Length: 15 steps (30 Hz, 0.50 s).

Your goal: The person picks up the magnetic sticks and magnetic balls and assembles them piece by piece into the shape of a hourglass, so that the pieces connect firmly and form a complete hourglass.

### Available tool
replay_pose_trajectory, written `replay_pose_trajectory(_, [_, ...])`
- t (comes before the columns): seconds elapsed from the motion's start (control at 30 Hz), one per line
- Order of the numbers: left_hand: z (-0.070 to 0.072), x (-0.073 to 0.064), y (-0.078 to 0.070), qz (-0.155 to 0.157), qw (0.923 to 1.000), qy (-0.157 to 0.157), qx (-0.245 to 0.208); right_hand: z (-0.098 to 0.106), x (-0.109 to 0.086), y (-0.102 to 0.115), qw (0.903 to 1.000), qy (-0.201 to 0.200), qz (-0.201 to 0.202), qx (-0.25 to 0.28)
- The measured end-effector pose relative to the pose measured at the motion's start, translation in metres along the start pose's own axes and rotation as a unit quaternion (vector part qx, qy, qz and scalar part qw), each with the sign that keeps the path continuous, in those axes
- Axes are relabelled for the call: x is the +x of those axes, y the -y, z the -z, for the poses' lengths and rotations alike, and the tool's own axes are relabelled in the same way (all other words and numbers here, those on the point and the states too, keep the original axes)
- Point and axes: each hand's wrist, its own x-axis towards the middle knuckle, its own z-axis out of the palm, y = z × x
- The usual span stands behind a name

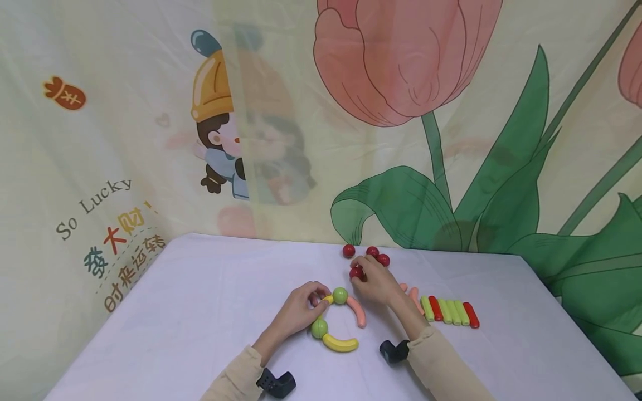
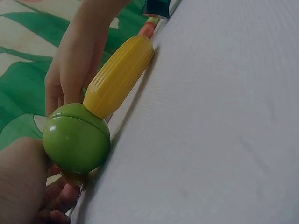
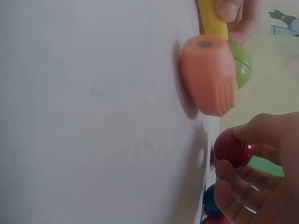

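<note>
My left hand (image 1: 299,307) holds a yellow curved rod (image 3: 211,18) that lies between two green balls, its middle hidden under the fingers. One green ball (image 1: 340,295) sits at the far end, the other green ball (image 2: 77,139) at the near end. From the near ball a second yellow curved rod (image 1: 340,343) bends right; from the far ball a salmon curved rod (image 1: 357,312) bends toward me, its free end showing a hole. Together they form an open ring. My right hand (image 1: 376,282) pinches a red ball (image 3: 230,147) between thumb and fingers, beyond the salmon rod.
Near the table's back edge are more red balls, one red ball (image 1: 349,251) apart from the others. Right of my right wrist lie loose salmon rods (image 1: 414,295) and a row of short green and red sticks (image 1: 453,312). A printed cloth (image 1: 281,111) hangs behind the white table (image 1: 200,345).
</note>
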Motion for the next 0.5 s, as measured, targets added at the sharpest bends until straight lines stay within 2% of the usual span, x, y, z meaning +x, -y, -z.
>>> replay_pose_trajectory(0.5, [-0.001,0.000,0.002,0.001,1.0000,0.001,0.003,0.007,-0.020,0.000,0.9990,-0.002,0.010,0.042])
